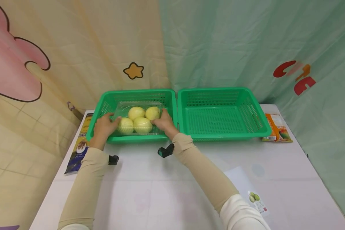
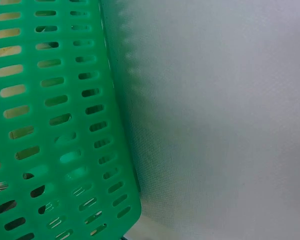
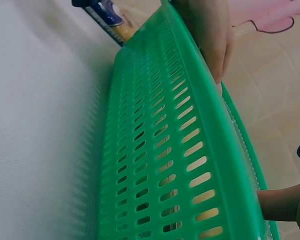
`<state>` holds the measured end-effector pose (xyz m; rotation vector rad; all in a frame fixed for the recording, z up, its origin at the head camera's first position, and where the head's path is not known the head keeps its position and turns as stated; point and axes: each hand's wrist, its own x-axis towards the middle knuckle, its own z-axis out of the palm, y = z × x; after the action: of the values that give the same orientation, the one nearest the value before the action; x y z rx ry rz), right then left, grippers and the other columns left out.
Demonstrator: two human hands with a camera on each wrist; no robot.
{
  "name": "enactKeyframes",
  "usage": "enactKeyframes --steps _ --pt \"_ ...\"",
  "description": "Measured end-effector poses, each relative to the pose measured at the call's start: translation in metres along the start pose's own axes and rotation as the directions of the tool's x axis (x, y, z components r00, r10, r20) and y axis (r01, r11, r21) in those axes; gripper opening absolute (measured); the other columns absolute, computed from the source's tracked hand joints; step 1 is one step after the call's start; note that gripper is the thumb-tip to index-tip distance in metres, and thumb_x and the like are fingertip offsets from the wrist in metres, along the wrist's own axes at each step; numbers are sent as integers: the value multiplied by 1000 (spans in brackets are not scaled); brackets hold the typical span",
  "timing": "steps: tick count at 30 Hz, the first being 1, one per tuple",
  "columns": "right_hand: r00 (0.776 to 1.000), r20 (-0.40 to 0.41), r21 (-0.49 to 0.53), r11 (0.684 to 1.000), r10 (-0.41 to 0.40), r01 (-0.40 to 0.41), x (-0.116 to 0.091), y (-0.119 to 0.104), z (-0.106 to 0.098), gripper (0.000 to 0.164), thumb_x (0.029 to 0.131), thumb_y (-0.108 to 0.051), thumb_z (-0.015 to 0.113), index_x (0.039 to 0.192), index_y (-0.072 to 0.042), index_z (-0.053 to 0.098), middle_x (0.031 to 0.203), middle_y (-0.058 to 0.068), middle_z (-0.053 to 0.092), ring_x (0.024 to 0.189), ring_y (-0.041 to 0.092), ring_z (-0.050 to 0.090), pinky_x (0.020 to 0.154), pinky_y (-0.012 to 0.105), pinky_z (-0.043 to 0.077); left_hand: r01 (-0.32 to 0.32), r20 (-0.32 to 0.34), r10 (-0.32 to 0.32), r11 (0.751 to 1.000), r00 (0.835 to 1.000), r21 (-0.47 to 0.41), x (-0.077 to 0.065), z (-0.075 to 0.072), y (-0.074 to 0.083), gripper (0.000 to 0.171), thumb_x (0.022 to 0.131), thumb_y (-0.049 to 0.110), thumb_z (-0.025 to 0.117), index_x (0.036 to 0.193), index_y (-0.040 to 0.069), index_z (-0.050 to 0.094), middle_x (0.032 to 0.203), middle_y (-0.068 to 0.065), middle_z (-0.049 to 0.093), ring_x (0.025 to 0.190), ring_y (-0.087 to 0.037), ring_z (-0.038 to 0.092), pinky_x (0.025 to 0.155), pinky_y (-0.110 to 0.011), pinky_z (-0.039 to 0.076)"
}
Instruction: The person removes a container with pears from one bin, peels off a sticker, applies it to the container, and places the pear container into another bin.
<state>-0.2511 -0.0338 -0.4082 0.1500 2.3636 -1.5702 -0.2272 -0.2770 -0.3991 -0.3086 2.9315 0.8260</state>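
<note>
Head view: clear fruit pack [image 1: 139,118] in left green basket [image 1: 141,139], long axis 9-to-3, at 3 o'clock from left hand [image 1: 103,127], 9 from right hand [image 1: 164,122]; both grip its ends, neither nearer; blue-yellow bag [image 1: 80,147] at basket's 8 o'clock, lettering illegible | Left wrist: basket wall, grip hidden | Right wrist: hands beyond rim

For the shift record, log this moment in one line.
left hand: at left end of clear container; right hand: at right end; contents: four yellow fruits; location: left green basket
</note>
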Motion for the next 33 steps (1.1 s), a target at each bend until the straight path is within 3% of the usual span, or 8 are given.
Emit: enactKeyframes --steps 11,17,27,33 --pt "1000 9 18 999 29 -29 -2 -1 -1 85 92 -16 72 160 -11 22 163 15 31 150 34 33 121 49 36 -5 13 5 1000 1000 9 0 1 -1 69 105 46 42 152 -4 36 138 -36 52 125 -54 51 98 -65 46" --pt "998 61 30 999 17 -19 0 0 -2 89 90 -15 73 161 -11 18 164 16 29 151 35 31 122 49 34 5 23 -6 1000 1000 12 1 1 -4 69 105 48 37 153 -3 34 139 -35 52 125 -54 51 97 -65 46" --pt "989 148 58 998 16 -25 2 2 -8 97 88 -19 76 162 -14 13 168 12 20 155 32 21 125 50 28 16 82 -19 999 996 37 4 4 2 76 106 50 32 155 -7 23 155 -37 30 141 -60 29 113 -72 29" --pt "980 198 71 997 2 -16 1 1 -14 97 88 -15 75 163 -14 12 169 12 16 156 33 17 126 51 24 -4 32 3 1000 999 22 5 2 1 73 106 48 33 154 -7 27 153 -37 34 138 -59 34 110 -71 34"
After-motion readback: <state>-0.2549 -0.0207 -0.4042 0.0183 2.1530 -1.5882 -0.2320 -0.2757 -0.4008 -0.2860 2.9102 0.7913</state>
